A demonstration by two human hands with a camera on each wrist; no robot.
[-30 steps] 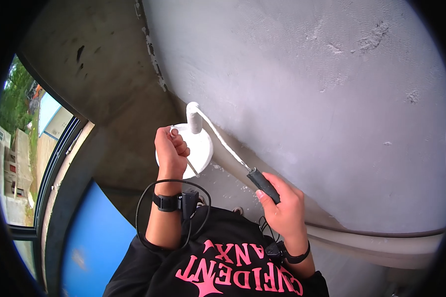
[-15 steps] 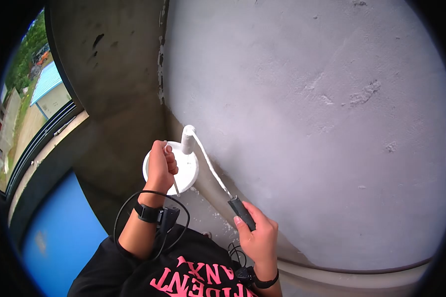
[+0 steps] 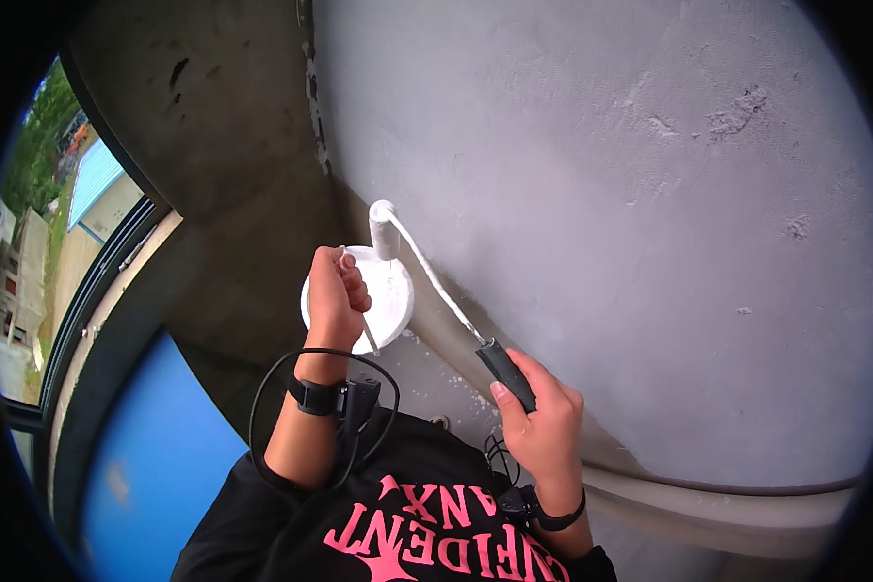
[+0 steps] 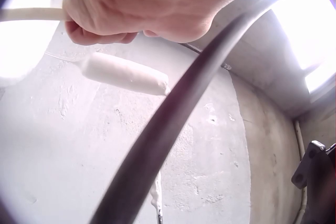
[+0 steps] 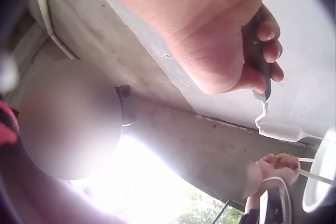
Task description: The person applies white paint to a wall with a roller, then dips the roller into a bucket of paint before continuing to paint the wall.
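Observation:
My left hand (image 3: 338,299) is curled round a pale rod (image 3: 370,333) that reaches to a white bucket (image 3: 404,308) of white paint. The left wrist view shows the same rod (image 4: 31,14). Above the bucket hangs a white-coated roller (image 3: 385,238), apart from the wall, a thin strand of paint trailing from its lower end. My right hand (image 3: 545,419) grips the roller's dark handle (image 3: 505,374), thumb along it; a paint-covered metal arm (image 3: 435,281) links the two. In the right wrist view, fingers wrap that handle (image 5: 254,45).
A grey wall (image 3: 601,242) with rough patches rises at the right, meeting a darker wall (image 3: 213,145) at a corner. White spatters dot the floor (image 3: 427,373). At the left are a window (image 3: 44,339) and a blue panel (image 3: 160,456). A black cable loops round my left forearm.
The head view shifts down and left, then partly back. Both hands keep their grips, and the roller stays above the bucket. A thin strand of paint now shows below the roller.

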